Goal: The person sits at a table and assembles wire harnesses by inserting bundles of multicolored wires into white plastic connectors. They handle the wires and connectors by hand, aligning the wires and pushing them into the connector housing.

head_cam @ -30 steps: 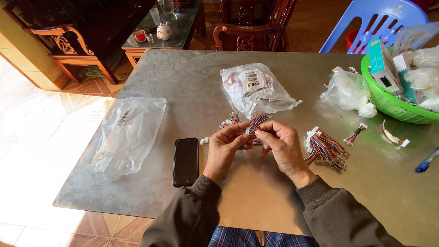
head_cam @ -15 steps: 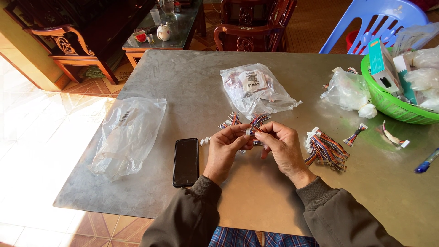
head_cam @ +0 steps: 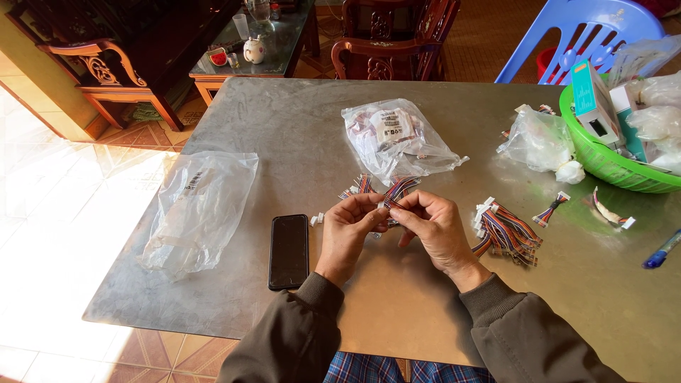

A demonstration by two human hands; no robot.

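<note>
Striped multicolour ribbon-wire lead (head_cam: 397, 190) with a small white plug is pinched between both hands over the grey metal table (head_cam: 298, 135): left hand (head_cam: 349, 228) and right hand (head_cam: 433, 225) meet fingertip to fingertip, closed on it. This looks like fitting the connector, calling for fine alignment; finished leads (head_cam: 507, 232) lie just right, a black phone (head_cam: 289, 251) left.

Bare tabletop (head_cam: 298, 128) is lying open on the far left and along the near edge. A black phone (head_cam: 289, 250) and an empty clear bag (head_cam: 196, 209) are blocking the left. A filled bag (head_cam: 394, 138) is standing just beyond the hands; a wire bundle (head_cam: 505, 232) and green basket (head_cam: 603, 159) are crowding the right.
</note>
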